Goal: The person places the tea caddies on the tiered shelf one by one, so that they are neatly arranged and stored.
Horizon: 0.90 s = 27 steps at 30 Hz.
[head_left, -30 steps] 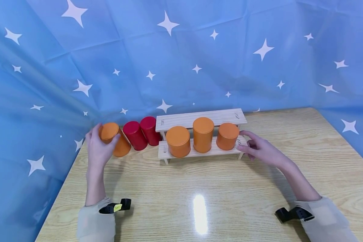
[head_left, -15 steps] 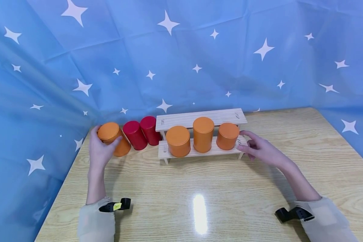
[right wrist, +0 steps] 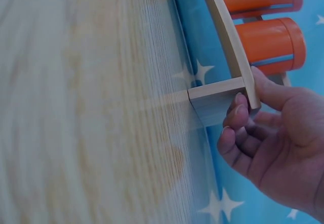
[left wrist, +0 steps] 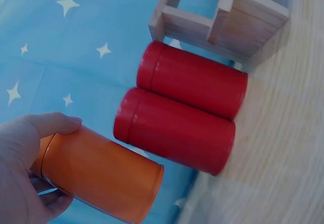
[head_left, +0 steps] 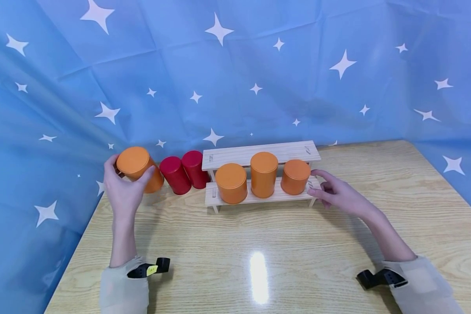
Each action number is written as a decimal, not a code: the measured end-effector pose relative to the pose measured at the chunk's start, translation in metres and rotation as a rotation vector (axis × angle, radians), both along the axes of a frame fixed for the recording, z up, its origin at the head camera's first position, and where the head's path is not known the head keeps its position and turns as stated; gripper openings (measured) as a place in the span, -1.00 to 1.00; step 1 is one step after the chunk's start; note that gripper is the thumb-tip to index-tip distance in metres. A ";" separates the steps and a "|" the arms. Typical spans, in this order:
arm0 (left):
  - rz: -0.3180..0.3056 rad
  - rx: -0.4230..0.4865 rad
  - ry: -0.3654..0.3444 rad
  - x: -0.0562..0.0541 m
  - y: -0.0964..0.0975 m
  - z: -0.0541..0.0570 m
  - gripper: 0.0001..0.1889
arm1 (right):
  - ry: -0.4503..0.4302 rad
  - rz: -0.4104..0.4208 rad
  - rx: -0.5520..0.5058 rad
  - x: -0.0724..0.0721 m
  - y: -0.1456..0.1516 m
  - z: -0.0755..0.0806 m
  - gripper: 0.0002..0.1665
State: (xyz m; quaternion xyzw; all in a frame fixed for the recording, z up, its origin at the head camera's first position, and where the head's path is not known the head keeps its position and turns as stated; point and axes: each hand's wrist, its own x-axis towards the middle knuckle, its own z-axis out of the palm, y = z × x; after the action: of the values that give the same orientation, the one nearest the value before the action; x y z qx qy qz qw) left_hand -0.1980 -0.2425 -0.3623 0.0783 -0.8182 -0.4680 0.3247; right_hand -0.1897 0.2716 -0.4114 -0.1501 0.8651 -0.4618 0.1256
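Note:
My left hand (head_left: 122,187) grips a large orange lidded canister (left wrist: 106,173) near its lid, thumb on one side and fingers on the other. The canister is tilted and raised beside two red canisters (head_left: 175,175). At the other side, my right hand (head_left: 337,195) pinches the right end of the lower board of a two-step wooden shelf (head_left: 259,152). In the right wrist view its thumb lies on the board and its fingers curl beneath the end. On that lower step stand three orange canisters: a wide one (head_left: 231,185), a tall one (head_left: 264,176) and a small one (head_left: 295,178).
A wood-grain table (head_left: 204,257) lies under everything. Behind and to the left hangs a blue cloth (head_left: 235,78) with white stars, close to the back of the shelf. The red canisters stand just left of the shelf. Each sleeve carries a black wrist camera (head_left: 162,264).
My left hand has lifted the orange canister up and to the left, away from the red canisters. My right hand and the shelf have stayed in place.

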 end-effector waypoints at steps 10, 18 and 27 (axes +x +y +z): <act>0.034 -0.043 0.167 0.009 0.016 0.022 -0.19 | 0.001 0.002 -0.005 0.001 -0.001 0.002 -0.25; -0.015 -0.043 0.263 0.021 0.041 0.043 -0.18 | 0.007 0.004 -0.002 0.001 0.000 0.001 -0.26; -0.139 -0.045 0.350 0.033 0.079 0.057 -0.20 | 0.005 0.002 -0.006 0.001 0.000 0.001 -0.25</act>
State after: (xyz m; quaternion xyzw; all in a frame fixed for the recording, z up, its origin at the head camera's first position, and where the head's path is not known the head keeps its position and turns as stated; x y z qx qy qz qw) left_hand -0.1653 -0.1635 -0.3054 -0.0684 -0.7628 -0.4775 0.4307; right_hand -0.1888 0.2713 -0.4106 -0.1527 0.8638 -0.4640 0.1235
